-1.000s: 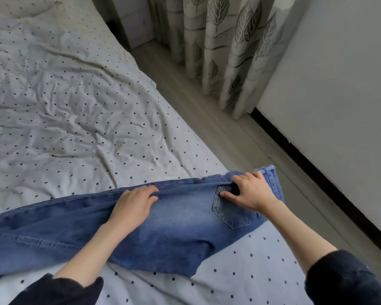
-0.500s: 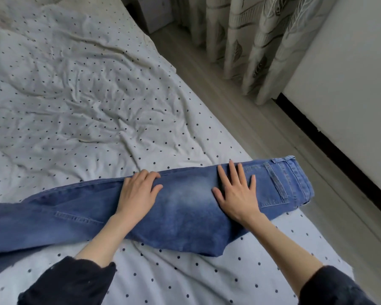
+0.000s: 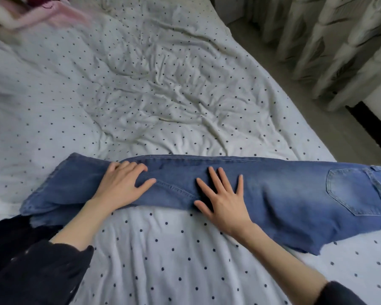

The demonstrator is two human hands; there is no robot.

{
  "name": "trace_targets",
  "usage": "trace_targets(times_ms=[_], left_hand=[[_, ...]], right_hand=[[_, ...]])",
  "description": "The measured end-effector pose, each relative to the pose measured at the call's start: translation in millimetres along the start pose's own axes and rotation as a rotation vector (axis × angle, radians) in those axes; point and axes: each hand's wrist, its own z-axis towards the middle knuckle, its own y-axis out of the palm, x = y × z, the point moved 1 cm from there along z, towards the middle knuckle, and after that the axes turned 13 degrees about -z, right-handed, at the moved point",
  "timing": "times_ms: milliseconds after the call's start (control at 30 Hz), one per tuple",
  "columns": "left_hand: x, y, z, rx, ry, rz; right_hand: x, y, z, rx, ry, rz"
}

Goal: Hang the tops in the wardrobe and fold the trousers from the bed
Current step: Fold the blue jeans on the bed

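Blue jeans lie lengthwise across the bed, folded leg on leg, waist and back pocket at the right, hems at the left. My left hand rests flat on the legs near the knee area, fingers relaxed. Flat on the thigh part lies my right hand, with its fingers spread. Pink and dark red clothing lies blurred at the far left corner of the bed.
The bed carries a crumpled white sheet with small dark dots. A dark garment lies at the left edge beside the jeans' hems. Leaf-print curtains, a strip of wooden floor and a white wall with black skirting are to the right.
Both hands slid leftward along the jeans, from the waist toward the legs, smoothing them. The view swung left, bringing the hems and the pink clothing into sight.
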Motion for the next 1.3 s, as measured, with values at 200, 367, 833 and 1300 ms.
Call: trace_targets(times_ms=[200,367,833,1300], left_hand=[[-53.9,-22.5,-45.9,0.147,0.100,0.080],[-65.2,-14.2,-108.0,0.282,0.121,-0.041],[-60.6,17.8,-192.0,0.025,-0.513,0.046],[-135.3,-5.8,-110.9,-0.126,-0.226,-0.146]], right_hand=[[-63.5,-18.7,20.6,0.050,-0.124,0.004],[-117.4,-36.0,20.8,0.118,-0.250,0.009],[-144.7,-54.3,20.5,0.197,-0.234,-0.103],[-195.2,-40.6,92.3,-0.053,-0.158,-0.144]])
